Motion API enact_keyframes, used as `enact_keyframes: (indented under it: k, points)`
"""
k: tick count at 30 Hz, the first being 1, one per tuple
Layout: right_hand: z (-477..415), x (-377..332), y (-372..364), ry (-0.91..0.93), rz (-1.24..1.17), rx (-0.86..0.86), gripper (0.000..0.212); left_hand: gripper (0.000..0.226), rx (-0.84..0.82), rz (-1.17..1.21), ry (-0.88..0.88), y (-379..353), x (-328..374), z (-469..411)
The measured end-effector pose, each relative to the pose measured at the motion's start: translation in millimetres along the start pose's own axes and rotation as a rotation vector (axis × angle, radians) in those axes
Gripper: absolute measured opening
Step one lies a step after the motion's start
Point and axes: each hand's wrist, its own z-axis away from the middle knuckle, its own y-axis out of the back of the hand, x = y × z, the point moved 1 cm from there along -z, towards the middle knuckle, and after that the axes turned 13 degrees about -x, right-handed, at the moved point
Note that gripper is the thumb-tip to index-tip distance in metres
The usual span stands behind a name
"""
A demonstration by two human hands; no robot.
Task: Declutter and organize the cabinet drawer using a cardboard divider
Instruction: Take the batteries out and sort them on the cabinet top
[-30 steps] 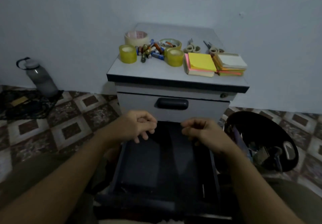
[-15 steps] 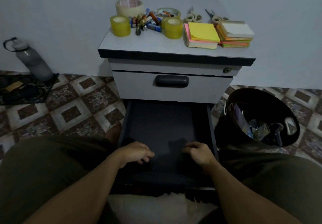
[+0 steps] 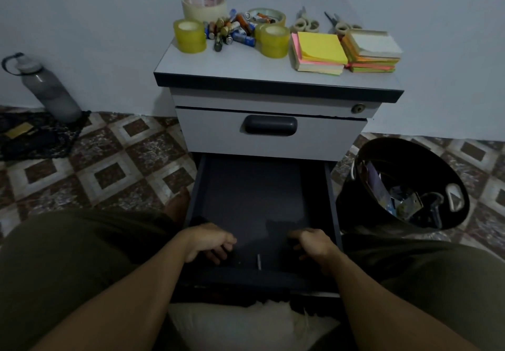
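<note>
Both left hand and right hand lower now, loosely curled, empty, inside drawer.

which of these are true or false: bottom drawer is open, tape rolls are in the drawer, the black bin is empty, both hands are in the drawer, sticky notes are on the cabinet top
1. The bottom drawer is pulled open. True.
2. The tape rolls lie in the drawer. False: they stand on the cabinet top, beside a heap of batteries.
3. The black bin is empty. False: scraps lie inside it.
4. The left hand and the right hand are both at the drawer's near end. True.
5. The sticky notes sit on the cabinet top. True.
</note>
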Motion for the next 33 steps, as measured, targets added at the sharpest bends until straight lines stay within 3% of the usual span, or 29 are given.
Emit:
enact_keyframes:
  k: [6, 15, 33]
  points:
    - [-1.3, -1.5, -2.5, -0.046, 0.057, -0.065, 0.043, 0.028, 0.021, 0.042, -0.021, -4.1, 0.4, -6.1]
    - [1.3, -7.1, -9.3, -0.065, 0.009, -0.12, 0.054, 0.032, -0.01, 0.388, -0.049, -15.3, 4.4, -10.2]
    - [-4.4, -18.0, -38.2, -0.08, -0.28, -0.217, 0.056, 0.035, -0.164, 0.685, -0.087, -35.7, 18.5, -30.1]
